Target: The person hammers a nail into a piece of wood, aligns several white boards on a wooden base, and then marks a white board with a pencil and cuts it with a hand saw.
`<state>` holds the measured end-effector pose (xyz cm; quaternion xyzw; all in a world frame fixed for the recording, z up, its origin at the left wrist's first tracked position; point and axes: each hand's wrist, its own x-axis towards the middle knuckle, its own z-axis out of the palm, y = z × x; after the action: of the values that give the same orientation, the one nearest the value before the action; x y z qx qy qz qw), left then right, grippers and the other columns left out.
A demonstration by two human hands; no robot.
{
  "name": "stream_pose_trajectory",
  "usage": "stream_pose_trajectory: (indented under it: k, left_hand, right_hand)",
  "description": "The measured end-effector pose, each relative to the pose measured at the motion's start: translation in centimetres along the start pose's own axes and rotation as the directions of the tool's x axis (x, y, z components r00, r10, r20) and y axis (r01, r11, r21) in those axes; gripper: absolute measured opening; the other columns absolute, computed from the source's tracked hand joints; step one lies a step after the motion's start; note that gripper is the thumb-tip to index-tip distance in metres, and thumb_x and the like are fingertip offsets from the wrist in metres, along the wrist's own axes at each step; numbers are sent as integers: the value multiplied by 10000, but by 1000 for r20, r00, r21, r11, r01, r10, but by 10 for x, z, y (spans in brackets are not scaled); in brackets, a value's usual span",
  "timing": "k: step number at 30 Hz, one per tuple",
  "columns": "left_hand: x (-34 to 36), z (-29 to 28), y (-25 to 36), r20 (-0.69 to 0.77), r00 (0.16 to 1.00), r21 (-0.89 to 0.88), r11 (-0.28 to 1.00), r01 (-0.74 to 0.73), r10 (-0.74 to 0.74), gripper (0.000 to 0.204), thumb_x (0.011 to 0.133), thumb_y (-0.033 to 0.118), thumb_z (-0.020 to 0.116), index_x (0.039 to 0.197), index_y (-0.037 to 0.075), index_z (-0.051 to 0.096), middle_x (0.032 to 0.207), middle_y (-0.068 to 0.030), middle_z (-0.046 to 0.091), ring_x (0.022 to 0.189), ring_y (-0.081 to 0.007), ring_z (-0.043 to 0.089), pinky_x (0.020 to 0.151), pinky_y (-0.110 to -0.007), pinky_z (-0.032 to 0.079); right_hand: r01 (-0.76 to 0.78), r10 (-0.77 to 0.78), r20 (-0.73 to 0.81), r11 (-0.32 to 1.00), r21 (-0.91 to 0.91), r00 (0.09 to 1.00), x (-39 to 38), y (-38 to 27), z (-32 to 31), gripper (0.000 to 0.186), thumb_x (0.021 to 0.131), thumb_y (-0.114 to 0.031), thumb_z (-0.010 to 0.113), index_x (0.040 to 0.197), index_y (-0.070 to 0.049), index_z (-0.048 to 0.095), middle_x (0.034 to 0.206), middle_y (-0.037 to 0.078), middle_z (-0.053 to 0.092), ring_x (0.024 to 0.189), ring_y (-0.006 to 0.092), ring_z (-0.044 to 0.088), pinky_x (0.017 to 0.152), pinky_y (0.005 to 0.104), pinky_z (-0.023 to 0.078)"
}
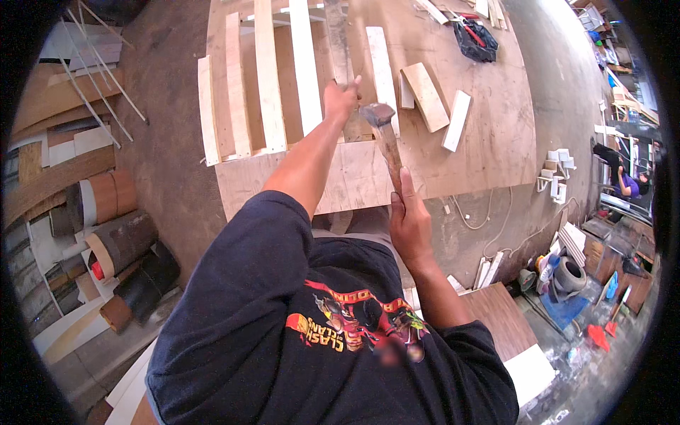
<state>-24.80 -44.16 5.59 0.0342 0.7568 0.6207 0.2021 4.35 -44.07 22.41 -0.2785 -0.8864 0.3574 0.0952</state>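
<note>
My right hand [412, 228] is wrapped round the wooden handle of a hammer [392, 152], its worn metal head raised in front of me over the near edge of the wooden worktop [489, 152]. Farther forward, my left hand [341, 99] closes on the near part of a darker, weathered wooden slat [338, 39]; its fingertips are slightly blurred. To the left of that slat lie several pale slats, among them a whitish slat [304, 67] and a light wood slat [268, 78]. Just right of the hand is another pale slat [382, 78].
Short wood offcuts [426, 98] and a white block [457, 120] lie on the right of the worktop. Behind them sits a black bag [474, 39] with red-handled tools. Rolled sheets [122, 244] crowd the floor at left. A cable [489, 219] trails at right. A person [627, 184] is far right.
</note>
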Motion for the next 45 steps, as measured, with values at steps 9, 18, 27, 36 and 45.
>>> stream_pose_trajectory:
  k: [9,18,27,36,45]
  left_hand:
    - [-8,-7,21,83,980,-55,981,186,-182,500,914,319,762,1058,-117,564,793,-184,705,587,-235,694,508,-367,560]
    - [-9,-3,25,82,983,-54,984,169,-165,493,917,325,762,1070,-102,567,790,-182,698,561,-234,687,517,-366,567]
    - [-13,-2,20,93,977,-82,976,201,-193,488,921,303,761,1103,-106,565,802,-184,701,567,-238,684,505,-362,568]
    - [-12,-1,25,87,978,-95,976,196,-188,483,917,296,767,1090,-108,570,795,-182,710,574,-236,693,513,-363,572]
    - [-10,-4,22,87,979,-159,968,195,-183,422,910,321,772,1052,-44,616,781,-126,660,530,-201,636,479,-354,517]
  right_hand:
    - [-3,5,44,999,-41,999,1,10,7,628,1024,-185,553,1589,-309,308,881,272,655,780,486,657,684,564,520]
    - [-82,97,131,990,-119,987,-14,29,20,664,995,-131,587,1590,-271,328,942,270,669,842,481,662,719,556,525]
    - [-86,124,151,967,-241,981,-20,35,23,599,1030,-251,552,1576,-354,328,786,215,614,684,461,654,605,564,527]
    - [-69,105,155,972,-223,982,-18,44,33,613,1025,-242,560,1580,-345,321,804,204,620,686,447,652,597,562,525]
    - [-83,115,190,982,-167,975,-22,26,27,622,997,-141,604,1566,-273,392,906,239,658,802,443,659,696,521,511]
